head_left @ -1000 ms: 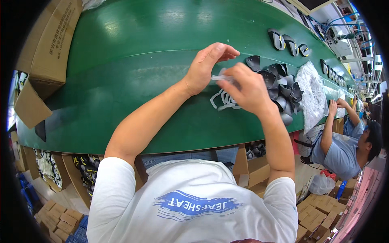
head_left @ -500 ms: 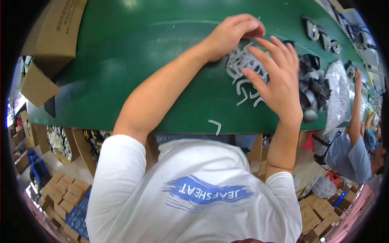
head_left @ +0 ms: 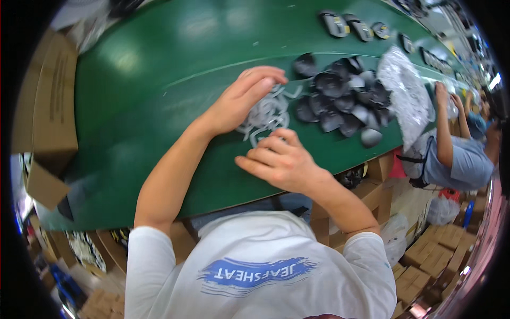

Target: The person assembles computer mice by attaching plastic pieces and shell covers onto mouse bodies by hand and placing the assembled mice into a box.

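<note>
A tangled pile of whitish, bent plastic strips [head_left: 264, 114] lies on the green table between my hands. My left hand [head_left: 241, 101] curves along the pile's far left side, fingers stretched out and close together, holding nothing. My right hand [head_left: 281, 159] is at the pile's near side, palm down, its fingers bent loosely and the thumb apart. Its fingertips touch or nearly touch the strips, with no grip on any of them visible. Just right of the strips sits a heap of dark, glossy cup-shaped shells [head_left: 332, 87].
A silvery plastic bag [head_left: 406, 87] lies beyond the shells. Several dark devices with yellow marks [head_left: 358, 27] stand along the far side of the green table [head_left: 133, 106]. An open cardboard box [head_left: 58, 95] is at left. Another person [head_left: 459, 154] works at right.
My view has turned, shifting the table contents left. My right hand has come down to the near side of the strips, and its fingers are more bent. The shells show more fully.
</note>
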Motion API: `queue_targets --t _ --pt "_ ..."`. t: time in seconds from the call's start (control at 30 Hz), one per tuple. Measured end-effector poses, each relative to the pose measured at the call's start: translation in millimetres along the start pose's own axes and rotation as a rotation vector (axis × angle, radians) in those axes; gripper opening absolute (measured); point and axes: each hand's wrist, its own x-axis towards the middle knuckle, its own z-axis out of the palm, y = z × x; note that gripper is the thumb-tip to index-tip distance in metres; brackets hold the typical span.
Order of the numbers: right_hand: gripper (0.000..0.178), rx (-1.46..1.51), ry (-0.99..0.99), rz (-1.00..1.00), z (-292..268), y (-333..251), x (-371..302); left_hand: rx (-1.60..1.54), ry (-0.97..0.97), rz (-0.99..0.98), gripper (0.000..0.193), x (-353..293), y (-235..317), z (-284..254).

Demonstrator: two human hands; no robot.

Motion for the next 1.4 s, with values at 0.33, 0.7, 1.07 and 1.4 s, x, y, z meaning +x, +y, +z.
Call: queue_targets --t 0.33,0.7,1.07,1.4 --pt "0.028 0.124 0.201 0.127 12 9 -19 0.226 0.08 -0.114 0.041 117 37 5" --pt "0.028 0.3 0.214 0.171 10 15 -16 1.01 0.089 -0.401 0.1 343 -74 109" --pt "0.027 0.542 0.25 0.258 22 13 -16 1.041 0.283 -0.254 0.129 401 -80 187" --pt "0.022 0.567 0.176 0.227 22 14 -19 1.18 -0.06 -0.797 0.128 406 -68 98"
